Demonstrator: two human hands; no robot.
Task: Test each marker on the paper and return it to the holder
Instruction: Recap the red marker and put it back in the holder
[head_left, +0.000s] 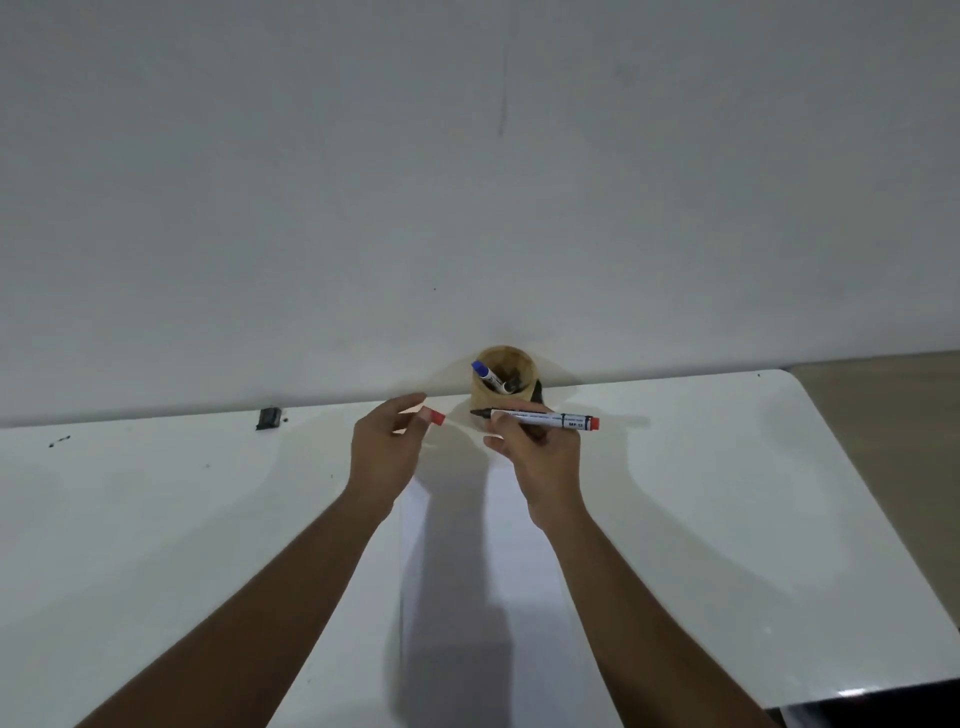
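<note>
My right hand (540, 457) grips an uncapped white marker (550, 419) with a red end, held level with its dark tip pointing left. My left hand (384, 447) pinches the marker's red cap (435, 417) between its fingertips, a short way left of the tip. Both hands hover over the far end of a white sheet of paper (519, 545) lying on the table. Just behind the marker stands a round wooden holder (505, 382) against the wall. In it are a blue-capped marker (483, 370) and other dark pens.
The white table (156, 519) runs to a rounded right corner (789, 379), with floor beyond it. A small black object (269, 418) lies by the wall at the left. A plain white wall rises right behind the holder.
</note>
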